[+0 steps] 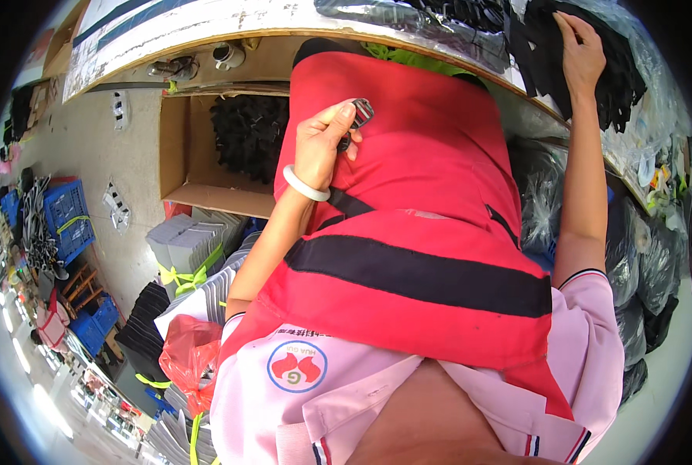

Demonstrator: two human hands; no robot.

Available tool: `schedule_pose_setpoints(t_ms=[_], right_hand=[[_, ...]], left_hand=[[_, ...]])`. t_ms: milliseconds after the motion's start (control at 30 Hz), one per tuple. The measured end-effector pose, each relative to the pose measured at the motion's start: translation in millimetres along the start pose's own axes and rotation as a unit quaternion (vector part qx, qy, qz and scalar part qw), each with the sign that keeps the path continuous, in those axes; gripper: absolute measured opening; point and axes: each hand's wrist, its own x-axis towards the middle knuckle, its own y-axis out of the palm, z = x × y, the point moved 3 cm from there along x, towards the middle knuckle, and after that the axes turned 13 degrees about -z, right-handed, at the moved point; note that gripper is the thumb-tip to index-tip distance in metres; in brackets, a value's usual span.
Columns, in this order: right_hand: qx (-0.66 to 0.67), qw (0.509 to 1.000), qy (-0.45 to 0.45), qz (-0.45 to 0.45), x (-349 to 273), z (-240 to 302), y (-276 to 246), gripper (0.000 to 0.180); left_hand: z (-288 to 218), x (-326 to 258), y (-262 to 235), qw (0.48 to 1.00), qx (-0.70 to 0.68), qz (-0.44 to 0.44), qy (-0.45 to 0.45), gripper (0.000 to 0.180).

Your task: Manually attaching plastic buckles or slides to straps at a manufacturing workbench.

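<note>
Above my lap, my left hand (pixel 326 143) is closed round a small black plastic buckle (pixel 362 114) with slots, which sticks out past the thumb. A second small dark piece shows below it, under the curled fingers, and I cannot make out what it is. My right hand (pixel 583 58) reaches over the table at the far right, with thumb and fingers pinched at a heap of black fabric straps (pixel 621 81). Its fingertips are on a strap at the top of the heap. A red apron (pixel 396 139) covers my lap.
The white worktable (pixel 284 17) runs across the far side, with clear plastic bags (pixel 470 39) of dark parts on it. A cardboard box (pixel 177 167) of black pieces stands left of my knees. Bundled grey fabric (pixel 183 240) and a red plastic bag (pixel 191 353) lie nearer; filled bags (pixel 632 256) sit at right.
</note>
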Motion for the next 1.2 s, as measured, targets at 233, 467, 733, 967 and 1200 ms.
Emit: schedule_pose_setpoints(t_ms=[233, 467, 733, 967, 1200], right_hand=[[0.118, 0.952, 0.276, 0.065, -28.8, -5.7, 22.2, 0.014], [0.178, 0.941, 0.286, -0.025, -5.6, -1.8, 7.5, 0.012], [0.278, 0.866, 0.412, 0.057, -9.5, 0.2, 18.7, 0.011], [0.205, 0.955, 0.190, -0.097, 12.2, 30.7, -4.0, 0.009], [0.317, 0.846, 0.336, 0.266, -25.3, 187.8, -14.3, 0.017]], left_hand=[[3.2, -3.8, -0.4, 0.992, -0.071, 0.032, -0.102, 0.027], [9.6, 0.3, 8.3, 0.987, -0.098, 0.055, -0.118, 0.019], [14.2, 1.8, 14.5, 0.982, -0.104, 0.064, -0.143, 0.018], [11.9, 1.8, 13.1, 0.983, -0.079, 0.080, -0.145, 0.015], [-13.8, -0.8, 31.6, 0.995, -0.055, 0.056, -0.053, 0.016]])
